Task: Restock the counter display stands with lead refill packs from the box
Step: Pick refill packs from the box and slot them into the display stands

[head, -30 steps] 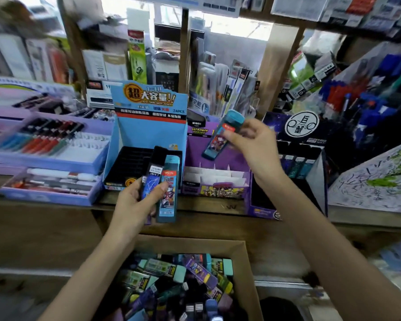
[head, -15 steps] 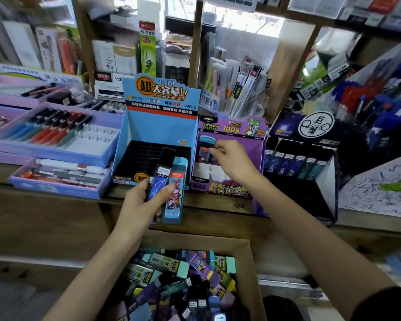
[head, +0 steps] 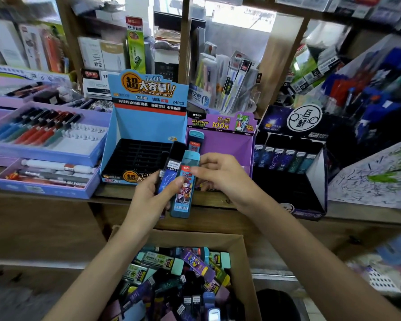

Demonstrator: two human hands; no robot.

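My left hand [head: 148, 200] grips two lead refill packs upright over the counter edge: a black-capped blue pack [head: 170, 170] and a teal pack [head: 184, 193]. My right hand [head: 220, 174] pinches the teal pack near its top. One teal pack [head: 195, 141] stands in the purple display stand [head: 227, 144]. The blue display stand [head: 148, 126] to its left has a black slotted tray with no packs showing. A dark display stand [head: 294, 163] on the right holds a row of packs. The cardboard box [head: 238, 242] below is full of mixed refill packs.
Purple trays of pens [head: 44, 135] lie on the counter at the left. Shelves crowded with stationery rise behind the stands. A scribbled test sheet [head: 375, 177] lies at the right. The wooden counter edge [head: 55, 200] runs between the stands and the box.
My right hand left its teal pack standing in the purple stand, then drew back to the left hand and took hold of the teal pack there.
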